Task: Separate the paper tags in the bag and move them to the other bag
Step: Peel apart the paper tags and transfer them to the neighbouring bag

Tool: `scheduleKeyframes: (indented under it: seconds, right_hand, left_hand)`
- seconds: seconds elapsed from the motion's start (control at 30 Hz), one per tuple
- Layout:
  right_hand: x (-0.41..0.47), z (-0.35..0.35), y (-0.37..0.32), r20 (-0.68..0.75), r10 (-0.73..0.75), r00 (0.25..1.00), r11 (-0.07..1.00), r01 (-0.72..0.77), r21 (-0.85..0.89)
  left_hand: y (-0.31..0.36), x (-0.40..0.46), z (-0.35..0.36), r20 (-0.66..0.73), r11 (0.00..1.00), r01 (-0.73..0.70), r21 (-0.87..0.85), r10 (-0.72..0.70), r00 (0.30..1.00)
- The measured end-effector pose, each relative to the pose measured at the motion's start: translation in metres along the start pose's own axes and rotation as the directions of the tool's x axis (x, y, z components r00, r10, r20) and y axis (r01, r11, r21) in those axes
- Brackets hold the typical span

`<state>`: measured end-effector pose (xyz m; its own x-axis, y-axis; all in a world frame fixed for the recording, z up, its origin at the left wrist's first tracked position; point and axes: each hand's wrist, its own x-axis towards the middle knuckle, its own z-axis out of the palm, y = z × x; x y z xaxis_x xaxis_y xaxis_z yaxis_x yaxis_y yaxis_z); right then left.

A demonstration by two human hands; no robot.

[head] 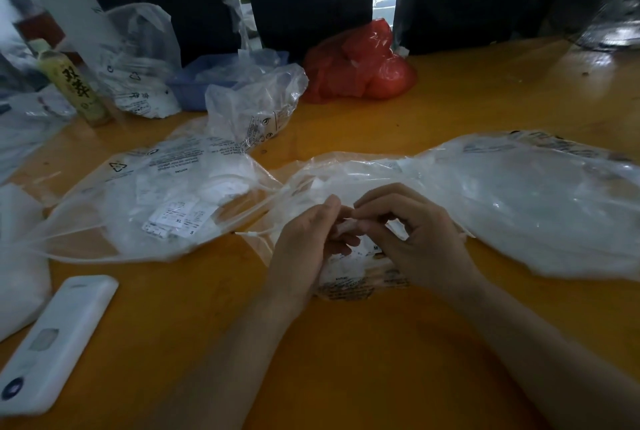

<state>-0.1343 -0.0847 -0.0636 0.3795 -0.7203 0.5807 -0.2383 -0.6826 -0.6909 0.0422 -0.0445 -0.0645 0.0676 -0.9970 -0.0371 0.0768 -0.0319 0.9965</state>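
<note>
Both hands meet over the orange table [346,360]; the left hand [304,242] and right hand [415,239] pinch a small white paper tag [346,225] between their fingertips, probably to peel it off its neighbours. Left of that pinch lies a clear bag [149,207] holding size-marked tags; right of it sprawls another clear bag [536,207], its contents too blurred to name; a printed bag [356,277] lies just below the pinch.

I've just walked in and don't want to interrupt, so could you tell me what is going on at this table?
A person is sorting paper tags at an orange table. The left hand and right hand meet over the middle, pinching a small tag between their fingertips. A clear bag with size-labelled tags lies to the left, and another clear bag to the right.
</note>
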Motion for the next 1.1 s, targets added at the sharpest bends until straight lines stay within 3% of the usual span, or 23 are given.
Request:
scheduleKeyframes:
  seconds: [0.17,0.3,0.37,0.5,0.63,0.83,1.0,1.1]
  right_hand:
    - [-0.0022,-0.0008,0.0019,0.005,0.157,0.988,0.987,-0.157,0.018]
    - [-0.0018,-0.0026,-0.0006,0.094,0.346,0.934,0.901,-0.358,0.243]
    - [-0.0010,-0.0035,-0.0006,0.163,0.392,0.905,0.868,-0.423,0.260]
    - [-0.0007,-0.0052,0.0008,0.174,0.418,0.892,0.868,-0.448,0.213]
    - [0.0006,-0.0081,0.0009,0.144,0.462,0.875,0.820,-0.483,0.308]
    - [-0.0014,-0.0034,-0.0017,0.210,0.445,0.871,0.840,-0.487,0.241]
    - [-0.0004,-0.0054,0.0005,0.223,0.461,0.859,0.783,-0.512,0.353]
    - [0.0002,-0.0060,0.0018,0.145,0.496,0.856,0.777,-0.512,0.367]
  left_hand:
    - [0.0020,0.0028,-0.0044,-0.036,0.965,0.046,-0.260,-0.057,0.998]
    - [0.0034,0.0032,-0.0051,-0.065,0.963,0.015,-0.270,-0.034,0.997]
    - [0.0025,0.0033,-0.0051,-0.065,0.964,0.018,-0.264,-0.036,0.997]
    - [0.0003,0.0032,-0.0044,-0.064,0.962,0.030,-0.271,-0.049,0.997]
    - [-0.0005,0.0038,-0.0068,-0.038,0.941,0.055,-0.335,-0.072,0.997]
    - [-0.0015,0.0032,-0.0046,-0.065,0.968,0.018,-0.251,-0.036,0.997]
    - [-0.0001,0.0025,-0.0039,-0.077,0.950,0.026,-0.311,-0.052,0.996]
    - [0.0021,0.0045,-0.0052,-0.147,0.941,0.017,-0.338,-0.070,0.987]
